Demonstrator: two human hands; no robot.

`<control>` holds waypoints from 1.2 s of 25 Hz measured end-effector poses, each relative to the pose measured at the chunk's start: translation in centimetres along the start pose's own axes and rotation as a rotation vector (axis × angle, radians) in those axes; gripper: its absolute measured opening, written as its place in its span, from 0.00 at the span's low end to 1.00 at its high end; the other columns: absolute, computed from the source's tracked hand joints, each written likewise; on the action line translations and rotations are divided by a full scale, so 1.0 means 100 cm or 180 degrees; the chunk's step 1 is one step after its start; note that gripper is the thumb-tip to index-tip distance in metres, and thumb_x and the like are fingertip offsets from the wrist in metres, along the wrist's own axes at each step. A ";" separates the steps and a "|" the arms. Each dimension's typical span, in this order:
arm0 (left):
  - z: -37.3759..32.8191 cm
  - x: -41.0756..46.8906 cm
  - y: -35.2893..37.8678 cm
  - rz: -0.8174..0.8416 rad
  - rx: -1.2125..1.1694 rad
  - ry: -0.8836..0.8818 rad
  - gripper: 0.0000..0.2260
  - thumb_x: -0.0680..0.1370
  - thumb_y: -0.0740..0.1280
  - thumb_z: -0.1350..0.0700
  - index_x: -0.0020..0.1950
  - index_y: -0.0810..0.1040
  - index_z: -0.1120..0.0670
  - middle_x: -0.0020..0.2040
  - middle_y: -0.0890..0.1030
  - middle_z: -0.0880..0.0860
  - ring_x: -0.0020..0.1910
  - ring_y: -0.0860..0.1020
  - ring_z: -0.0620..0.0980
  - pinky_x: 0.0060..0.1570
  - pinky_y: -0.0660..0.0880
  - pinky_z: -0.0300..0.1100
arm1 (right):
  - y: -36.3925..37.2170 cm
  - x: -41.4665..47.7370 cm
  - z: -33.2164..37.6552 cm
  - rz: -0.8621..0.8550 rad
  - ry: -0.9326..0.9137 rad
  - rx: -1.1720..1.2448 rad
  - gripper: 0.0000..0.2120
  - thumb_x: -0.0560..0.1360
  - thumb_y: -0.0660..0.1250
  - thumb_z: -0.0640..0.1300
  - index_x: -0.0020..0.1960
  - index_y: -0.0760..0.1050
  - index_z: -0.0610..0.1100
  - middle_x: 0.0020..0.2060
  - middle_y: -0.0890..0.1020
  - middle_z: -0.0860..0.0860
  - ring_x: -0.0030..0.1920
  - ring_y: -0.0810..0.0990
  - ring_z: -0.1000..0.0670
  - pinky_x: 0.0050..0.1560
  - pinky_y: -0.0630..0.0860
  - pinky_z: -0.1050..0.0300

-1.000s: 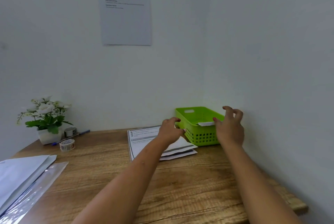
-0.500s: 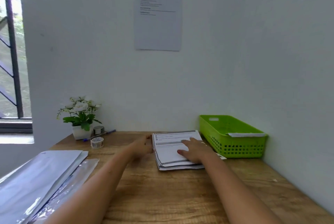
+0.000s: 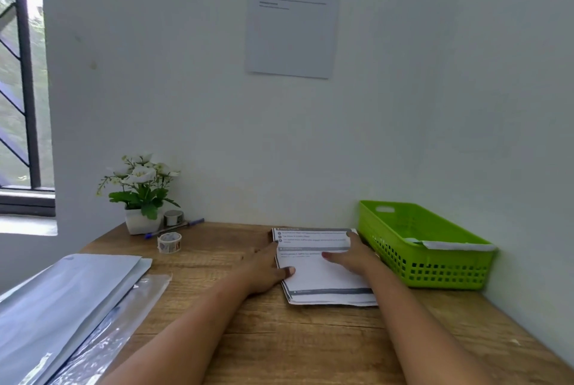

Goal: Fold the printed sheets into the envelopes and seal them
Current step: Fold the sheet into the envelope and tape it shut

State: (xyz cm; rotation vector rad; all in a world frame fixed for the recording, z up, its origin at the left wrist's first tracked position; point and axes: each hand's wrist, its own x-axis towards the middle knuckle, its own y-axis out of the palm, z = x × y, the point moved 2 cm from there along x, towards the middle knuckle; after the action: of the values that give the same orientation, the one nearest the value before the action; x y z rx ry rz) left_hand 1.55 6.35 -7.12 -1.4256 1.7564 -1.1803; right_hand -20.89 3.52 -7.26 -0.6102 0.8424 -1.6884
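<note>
Steadying printed sheets (image 3: 323, 279), hands (image 3: 264, 269) on side edges, basket (image 3: 435, 272) beside

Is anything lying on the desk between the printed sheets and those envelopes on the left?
Nothing visible. Only desk wood lies between the sheets and the envelopes, crossed only by the left hand at the sheets' edge. The tape roll sits farther back, off that path.

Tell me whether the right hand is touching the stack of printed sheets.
Touching. The head view shows the right hand resting flat on the stack of printed sheets.
</note>
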 end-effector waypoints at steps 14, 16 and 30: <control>0.014 0.012 0.010 -0.0065 0.0138 0.0411 0.28 0.80 0.58 0.47 0.77 0.49 0.42 0.79 0.45 0.48 0.77 0.50 0.52 0.74 0.51 0.56 | -0.001 -0.001 -0.002 -0.0323 0.0092 0.0572 0.56 0.53 0.81 0.60 0.74 0.59 0.52 0.72 0.65 0.46 0.72 0.62 0.41 0.72 0.59 0.45; 0.015 0.015 0.012 -0.0051 0.0104 0.0431 0.28 0.80 0.58 0.47 0.77 0.49 0.42 0.79 0.45 0.48 0.77 0.50 0.52 0.74 0.51 0.56 | -0.003 -0.005 0.000 -0.0502 0.0073 0.0372 0.47 0.58 0.80 0.58 0.72 0.63 0.51 0.70 0.68 0.46 0.70 0.64 0.41 0.68 0.60 0.47; 0.021 -0.022 -0.047 -0.1823 -0.2576 -0.0039 0.19 0.77 0.68 0.58 0.65 0.66 0.49 0.54 0.76 0.52 0.44 0.77 0.47 0.39 0.74 0.37 | -0.016 -0.039 0.031 0.0124 -0.0034 0.3139 0.29 0.71 0.69 0.30 0.70 0.65 0.35 0.53 0.80 0.39 0.41 0.81 0.46 0.44 0.79 0.51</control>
State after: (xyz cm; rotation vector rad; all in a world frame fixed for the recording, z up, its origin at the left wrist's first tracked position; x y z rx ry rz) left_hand 6.05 7.74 -4.06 -2.5216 1.9816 -0.6917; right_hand -18.48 6.86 -3.98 0.0813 -0.0508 -1.8038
